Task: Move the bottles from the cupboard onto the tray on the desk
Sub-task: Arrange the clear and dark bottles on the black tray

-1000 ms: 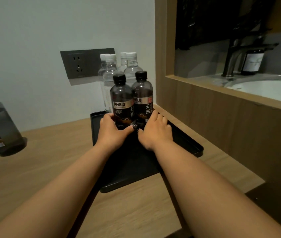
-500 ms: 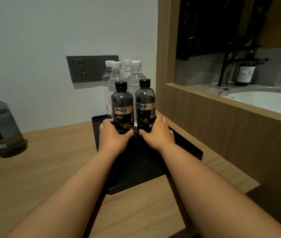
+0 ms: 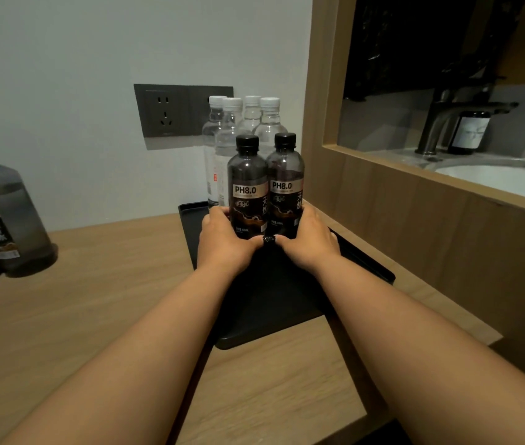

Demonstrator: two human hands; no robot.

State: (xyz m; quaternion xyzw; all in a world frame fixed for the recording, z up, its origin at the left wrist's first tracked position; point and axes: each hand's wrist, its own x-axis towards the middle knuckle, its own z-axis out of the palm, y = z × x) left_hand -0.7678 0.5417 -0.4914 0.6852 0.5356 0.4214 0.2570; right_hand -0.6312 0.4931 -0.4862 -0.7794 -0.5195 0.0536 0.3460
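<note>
From the head camera, two dark bottles stand upright, black caps up, side by side and touching on the black tray (image 3: 364, 268), which lies on the wooden surface (image 3: 94, 316) with its long axis running away from the viewer. The left hand (image 3: 224, 242) curls round the base of the left dark bottle (image 3: 247, 187); the right hand (image 3: 311, 240) curls round the base of the right dark bottle (image 3: 285, 184). The thumbs nearly meet in front, where a dark ring (image 3: 268, 239) shows. Both labels read "PH8.0", with Chinese characters beside; the smaller print is too small to read. Behind them four clear bottles (image 3: 262, 123) with white caps stand upright, their lower parts hidden. A large grey jug (image 3: 1, 213) with a Chinese label sits at the far left, cut off by the edge. A wall socket (image 3: 165, 112) is partly covered by the bottles.
</note>
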